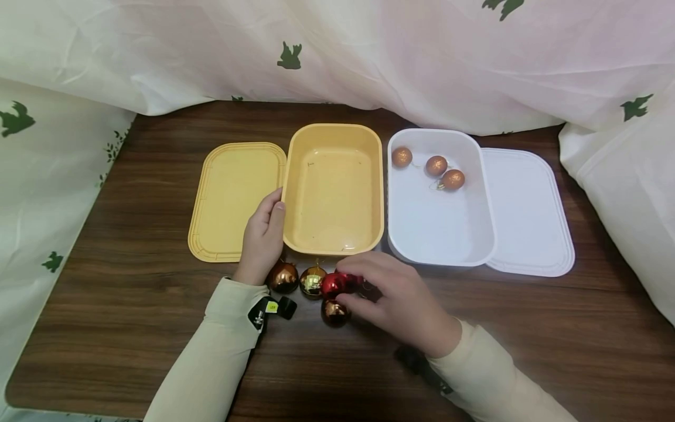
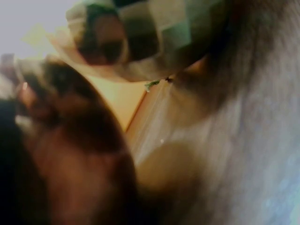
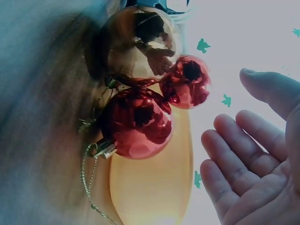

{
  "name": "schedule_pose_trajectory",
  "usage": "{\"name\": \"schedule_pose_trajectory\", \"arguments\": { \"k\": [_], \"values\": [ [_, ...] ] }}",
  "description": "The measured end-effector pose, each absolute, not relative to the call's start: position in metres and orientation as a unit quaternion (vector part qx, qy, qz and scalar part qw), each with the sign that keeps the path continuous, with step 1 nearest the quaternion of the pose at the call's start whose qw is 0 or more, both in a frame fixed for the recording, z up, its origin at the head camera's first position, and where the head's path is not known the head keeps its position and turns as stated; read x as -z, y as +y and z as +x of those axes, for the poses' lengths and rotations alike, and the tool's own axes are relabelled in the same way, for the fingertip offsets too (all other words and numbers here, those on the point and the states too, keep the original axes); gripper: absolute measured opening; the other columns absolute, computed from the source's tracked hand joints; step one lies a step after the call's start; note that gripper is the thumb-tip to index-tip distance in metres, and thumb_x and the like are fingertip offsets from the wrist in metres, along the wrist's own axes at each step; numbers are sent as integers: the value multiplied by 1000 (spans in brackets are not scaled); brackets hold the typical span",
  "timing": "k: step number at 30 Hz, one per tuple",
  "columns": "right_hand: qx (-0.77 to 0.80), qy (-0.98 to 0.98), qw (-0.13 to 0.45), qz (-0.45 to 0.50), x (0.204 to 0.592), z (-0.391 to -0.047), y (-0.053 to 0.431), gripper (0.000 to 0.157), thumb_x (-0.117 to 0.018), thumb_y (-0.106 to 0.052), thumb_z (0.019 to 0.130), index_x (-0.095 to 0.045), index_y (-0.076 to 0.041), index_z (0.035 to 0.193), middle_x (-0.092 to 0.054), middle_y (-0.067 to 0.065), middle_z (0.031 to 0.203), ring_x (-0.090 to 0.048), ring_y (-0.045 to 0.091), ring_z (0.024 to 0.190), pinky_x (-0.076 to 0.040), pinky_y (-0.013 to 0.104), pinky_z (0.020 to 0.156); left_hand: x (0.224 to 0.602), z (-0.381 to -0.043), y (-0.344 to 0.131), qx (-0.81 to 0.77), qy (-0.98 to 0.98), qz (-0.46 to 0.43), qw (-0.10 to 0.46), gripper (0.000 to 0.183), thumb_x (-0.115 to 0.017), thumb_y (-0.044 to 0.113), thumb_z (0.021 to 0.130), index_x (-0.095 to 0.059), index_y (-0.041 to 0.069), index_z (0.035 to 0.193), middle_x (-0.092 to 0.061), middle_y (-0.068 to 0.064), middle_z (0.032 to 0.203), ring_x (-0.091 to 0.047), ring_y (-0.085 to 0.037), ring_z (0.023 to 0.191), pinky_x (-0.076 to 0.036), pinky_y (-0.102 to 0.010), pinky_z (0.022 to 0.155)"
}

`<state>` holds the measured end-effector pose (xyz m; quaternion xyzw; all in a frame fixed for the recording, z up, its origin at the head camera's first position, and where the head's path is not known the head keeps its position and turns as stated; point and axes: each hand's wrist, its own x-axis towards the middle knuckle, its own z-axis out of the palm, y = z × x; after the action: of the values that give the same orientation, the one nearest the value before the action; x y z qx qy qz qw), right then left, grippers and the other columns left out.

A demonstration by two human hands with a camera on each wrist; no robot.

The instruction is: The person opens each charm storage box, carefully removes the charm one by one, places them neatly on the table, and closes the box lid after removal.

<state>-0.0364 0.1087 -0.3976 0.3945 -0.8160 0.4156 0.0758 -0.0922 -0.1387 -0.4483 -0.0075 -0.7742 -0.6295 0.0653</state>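
My left hand rests against the left wall of the yellow box, its fingers straight along the outside. In the head view my right hand hovers over two shiny red baubles. The right wrist view shows its fingers spread and apart from the red baubles, which carry looped gold strings. Beside them on the table lie a gold bauble and two copper-brown baubles, one close to my left wrist. Blurred, a faceted bauble fills the top of the left wrist view.
Right of the yellow box stands a white box with three glittery orange baubles towards its back. A yellow lid lies at left and a white lid at right. Cloth with green birds hangs behind the wooden table.
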Motion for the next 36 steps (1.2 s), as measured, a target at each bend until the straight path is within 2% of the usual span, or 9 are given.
{"name": "schedule_pose_trajectory", "arguments": {
  "k": [4, 9, 20, 25, 31, 36],
  "values": [
    [-417, -816, 90, 391, 395, -37, 111, 40, -87, -13, 76, -72, -6, 112, -72, 3, 112, -67, 19, 106, -55, 33, 94, 448, -92, -139, 629, -774, -9, 66, 44, -39, 23, 110, -46, 0, 148, -52, -17, 145, -53, -27, 131, -45, -41, 107],
    [-428, -812, 104, 383, 390, -39, 115, 41, -88, -7, 73, -73, -5, 111, -74, 4, 109, -69, 18, 101, -55, 28, 92, 448, -92, -139, 629, -775, -7, 63, 45, -38, 23, 110, -46, 1, 148, -52, -16, 145, -53, -27, 130, -45, -42, 107],
    [-436, -845, 87, 297, 373, -49, 138, 37, -89, -8, 74, -76, -11, 109, -74, -2, 108, -69, 12, 102, -49, 19, 97, 447, -90, -140, 621, -781, -3, 60, 46, -39, 27, 110, -46, 4, 149, -53, -14, 145, -55, -25, 129, -46, -41, 107],
    [-434, -850, 109, 278, 370, -56, 147, 35, -89, -7, 74, -76, -9, 107, -75, -1, 106, -69, 13, 101, -49, 17, 96, 447, -90, -140, 619, -783, 0, 59, 46, -38, 28, 110, -46, 5, 149, -52, -11, 147, -52, -21, 132, -45, -39, 108],
    [-420, -862, 140, 247, 367, -63, 161, 36, -89, -4, 73, -77, -8, 107, -76, 1, 103, -69, 13, 99, -48, 14, 95, 448, -91, -139, 626, -778, -1, 58, 45, -38, 25, 110, -45, 4, 149, -51, -13, 148, -51, -23, 133, -44, -39, 109],
    [-409, -877, 160, 194, 366, -73, 178, 34, -87, -3, 75, -77, -7, 108, -76, 3, 103, -66, 4, 102, -46, 12, 95, 449, -92, -138, 625, -779, 0, 61, 45, -39, 25, 110, -46, 4, 149, -52, -13, 147, -52, -22, 132, -44, -39, 109]
  ]
}}
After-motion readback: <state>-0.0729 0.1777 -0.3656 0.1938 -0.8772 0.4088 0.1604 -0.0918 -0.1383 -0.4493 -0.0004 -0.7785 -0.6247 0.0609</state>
